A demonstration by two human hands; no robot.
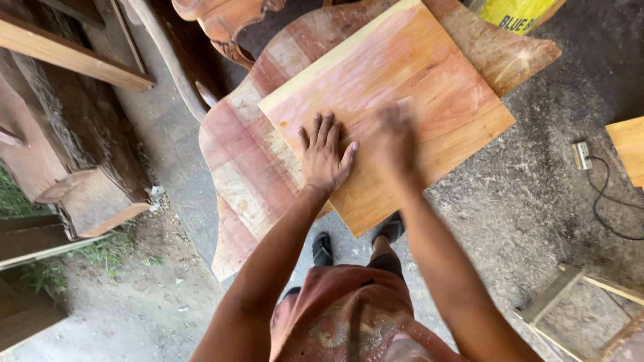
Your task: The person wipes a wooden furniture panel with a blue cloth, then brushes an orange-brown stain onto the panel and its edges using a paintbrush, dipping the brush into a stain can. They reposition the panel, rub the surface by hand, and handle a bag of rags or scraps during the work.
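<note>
The left hand is laid open and flat on the rectangular wooden panel. The right hand is pressed on the panel beside it, blurred; its state cannot be told. The panel is laid upon a curved wooden board.

Bare board ahead; carved wood crowds the far-left edge.

The right hand is motion-blurred; the yellow bag is cut off.

Workshop floor and clutter around the edges

A yellow bag sits at the top right; a grey plug block with a black cord lies at right. Timber offcuts are stacked at left by grass; a wooden frame stands lower right on the dusty concrete floor.
</note>
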